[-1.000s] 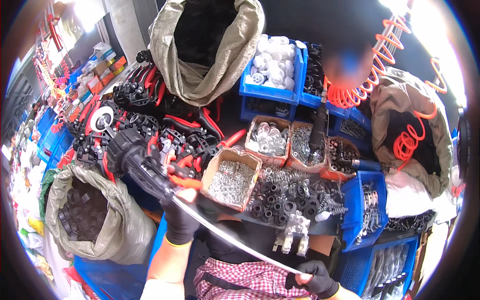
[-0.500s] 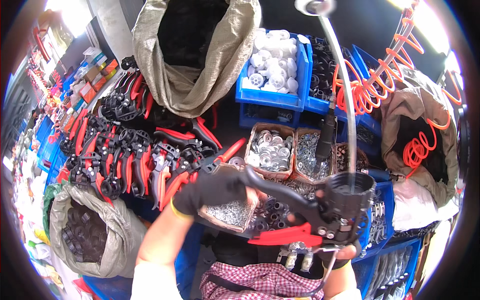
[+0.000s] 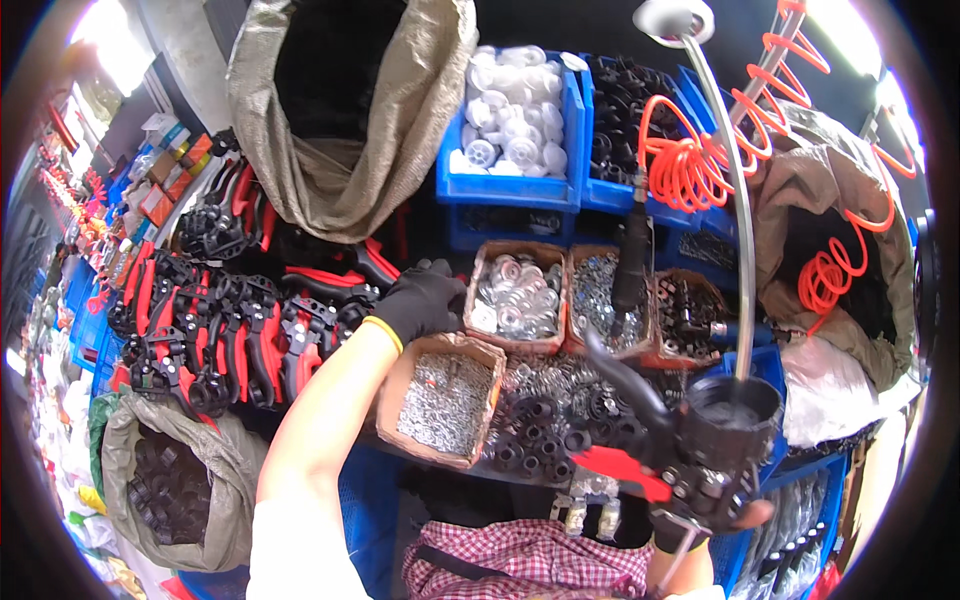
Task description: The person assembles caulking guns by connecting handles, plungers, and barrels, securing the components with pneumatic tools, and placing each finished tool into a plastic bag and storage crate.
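My right hand (image 3: 668, 530), mostly hidden, grips the underside of a black trigger-handled assembly (image 3: 700, 460) with a red lever. The assembly has an open, cup-shaped black collar on top. From inside the collar a long thin tube (image 3: 743, 230) rises, with a blurred white disc (image 3: 676, 18) at its upper end. My left hand (image 3: 420, 302), in a black glove, is over the right end of a pile of black-and-red handle assemblies (image 3: 240, 330), beside a box of metal washers (image 3: 515, 300). Its fingers are partly hidden, so any grip there is unclear.
Below my left hand stands a carton of small metal parts (image 3: 440, 405). Black rings (image 3: 540, 435) lie beside it. Behind are a blue bin of white wheels (image 3: 515, 130), a hanging black tool (image 3: 632, 260), an orange coiled hose (image 3: 685, 165) and open woven sacks (image 3: 350, 190).
My left hand has moved away from the assembly, up and left to the pile. The assembly in my right hand has shifted right and slightly down. The whole view has shifted a little.
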Tool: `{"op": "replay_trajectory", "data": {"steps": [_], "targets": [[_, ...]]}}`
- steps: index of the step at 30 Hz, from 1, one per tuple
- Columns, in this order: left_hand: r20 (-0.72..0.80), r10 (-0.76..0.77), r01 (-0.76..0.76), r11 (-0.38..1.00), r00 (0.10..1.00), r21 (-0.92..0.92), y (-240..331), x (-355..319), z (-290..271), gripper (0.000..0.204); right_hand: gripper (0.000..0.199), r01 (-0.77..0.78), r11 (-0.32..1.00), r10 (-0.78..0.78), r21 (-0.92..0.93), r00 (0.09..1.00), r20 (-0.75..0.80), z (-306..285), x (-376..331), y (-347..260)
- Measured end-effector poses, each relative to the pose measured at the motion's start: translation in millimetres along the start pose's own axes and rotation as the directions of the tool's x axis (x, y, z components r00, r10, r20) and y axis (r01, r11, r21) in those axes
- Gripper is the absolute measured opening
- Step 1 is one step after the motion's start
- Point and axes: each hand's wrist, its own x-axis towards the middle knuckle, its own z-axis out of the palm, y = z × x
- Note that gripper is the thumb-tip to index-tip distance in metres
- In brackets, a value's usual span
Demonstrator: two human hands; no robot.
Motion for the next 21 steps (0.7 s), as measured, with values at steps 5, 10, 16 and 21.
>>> {"op": "replay_trajectory", "data": {"steps": [5,10,16,21], "targets": [[-0.873,0.088,-0.284,0.957,0.479,-0.060,-50.5,-20.8,-40.8,0.026,0.068,0.051,0.996,-0.055,0.076,0.997,0.047,-144.1,-102.2,-39.1],[-0.839,-0.443,0.083,0.894,0.315,-0.440,-156.2,71.8,-83.8,0.042,0.065,0.075,0.989,-0.083,0.128,0.995,0.055,-176.1,-109.0,-65.0],[-0.695,-0.647,-0.194,0.673,0.312,-0.714,-232.3,157.9,-78.2,0.029,0.062,0.123,0.968,-0.148,0.217,0.984,0.104,-87.0,15.2,-19.8],[-0.777,-0.547,0.014,0.820,0.312,-0.572,-238.7,105.8,-91.1,0.025,0.060,0.121,0.944,-0.153,0.308,0.985,0.082,3.6,73.9,17.6]]}}
